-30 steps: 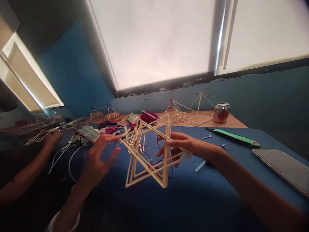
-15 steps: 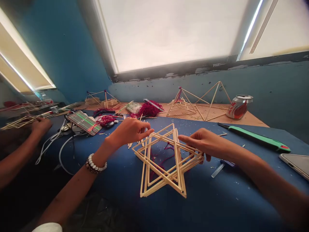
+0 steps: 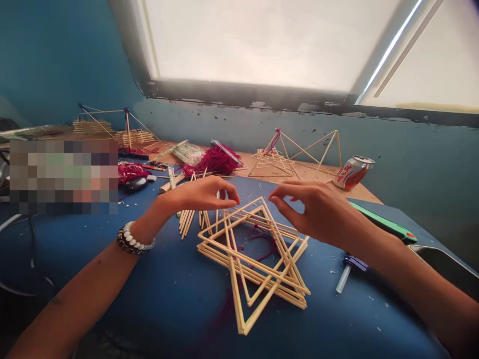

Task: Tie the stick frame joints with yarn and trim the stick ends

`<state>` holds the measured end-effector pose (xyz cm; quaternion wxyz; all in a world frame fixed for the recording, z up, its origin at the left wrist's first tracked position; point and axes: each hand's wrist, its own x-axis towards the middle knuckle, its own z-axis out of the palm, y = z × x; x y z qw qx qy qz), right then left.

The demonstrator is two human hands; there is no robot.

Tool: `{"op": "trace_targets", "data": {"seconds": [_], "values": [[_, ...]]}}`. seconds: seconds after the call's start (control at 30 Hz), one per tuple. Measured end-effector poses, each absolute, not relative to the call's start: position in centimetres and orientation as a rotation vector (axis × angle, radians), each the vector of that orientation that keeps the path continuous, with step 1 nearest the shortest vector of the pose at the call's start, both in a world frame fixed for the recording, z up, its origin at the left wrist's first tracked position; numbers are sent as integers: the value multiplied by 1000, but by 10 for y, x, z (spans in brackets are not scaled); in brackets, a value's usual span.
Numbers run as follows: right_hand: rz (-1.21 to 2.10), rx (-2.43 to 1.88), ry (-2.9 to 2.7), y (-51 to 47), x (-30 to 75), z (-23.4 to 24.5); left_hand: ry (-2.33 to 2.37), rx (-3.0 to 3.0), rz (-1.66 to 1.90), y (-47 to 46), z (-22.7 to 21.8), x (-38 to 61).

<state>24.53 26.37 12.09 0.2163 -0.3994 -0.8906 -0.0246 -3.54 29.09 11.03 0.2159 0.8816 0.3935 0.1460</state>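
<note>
A star-shaped stack of thin wooden sticks (image 3: 258, 269), built from overlapping triangles, lies on the blue table surface. My left hand (image 3: 207, 193) hovers at its upper left, thumb and fingers curved with a small gap between them and nothing visible inside. Across the star's far point, my right hand (image 3: 310, 209) is raised, its thumb and forefinger apart, also with nothing visible in it. Dark red string (image 3: 267, 244) shows through the middle of the stack. Loose sticks (image 3: 189, 217) lie beyond my left wrist.
Magenta yarn (image 3: 219, 162) and stick pyramids (image 3: 275, 162) stand along the back. A drink can (image 3: 354, 172) is at the back right. Nearer are a green-handled tool (image 3: 389, 224), a phone (image 3: 445, 264) and a glue stick (image 3: 344, 278). A blurred patch covers the left.
My right hand has left the star's right side and moved up to its far point. The star has turned and its layers have shifted. The view has swung right.
</note>
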Motion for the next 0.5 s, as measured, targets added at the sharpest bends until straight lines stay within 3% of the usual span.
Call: {"op": "trace_targets", "data": {"seconds": [0.17,0.5], "values": [[281,-881,-2755,288,211,120,1042,2368,348,292,106,-33],[462,-1124,-2724,275,191,100,842,2254,315,293,96,-28]]}}
